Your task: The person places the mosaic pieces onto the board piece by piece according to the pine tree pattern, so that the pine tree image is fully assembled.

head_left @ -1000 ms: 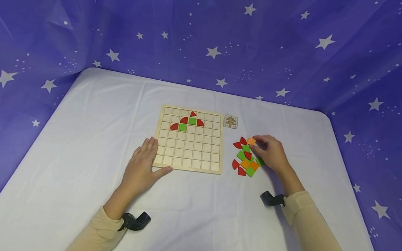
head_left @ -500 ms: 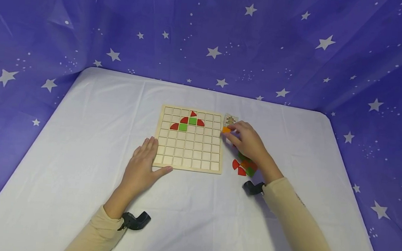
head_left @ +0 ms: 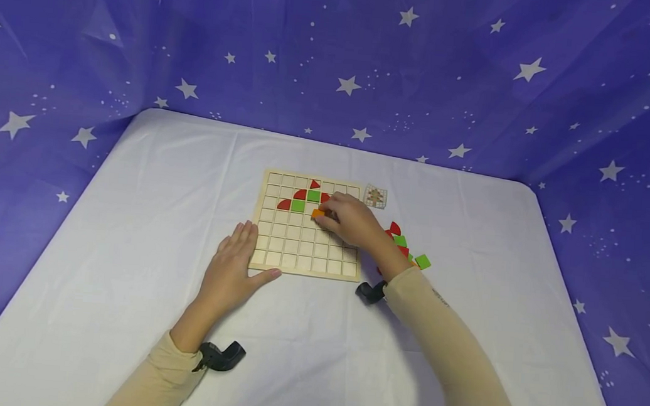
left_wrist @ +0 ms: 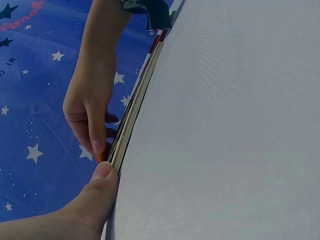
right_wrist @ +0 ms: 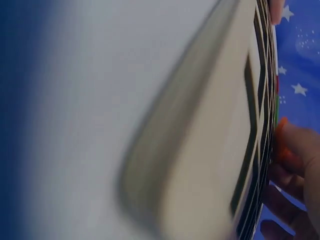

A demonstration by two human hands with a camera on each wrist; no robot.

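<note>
My right hand pinches an orange square tile over the wooden grid board, just below a green tile. Red quarter-round pieces, a red triangle and another green tile sit in cells in the upper part of the board; one red piece is partly behind my fingers. Along the board's left edge and lower left corner rests my left hand, fingers straight and thumb spread. In the left wrist view its thumb lies against the board's edge, and the orange tile shows beyond.
Right of the board lies a loose pile with red pieces and green tiles, partly hidden by my right forearm. A small card with a tree-like pattern lies by the upper right corner. Everything is on a white cloth.
My right hand has lifted the orange tile off the pile and carried it left, past the card, to over the board. My left hand has stayed in place.
</note>
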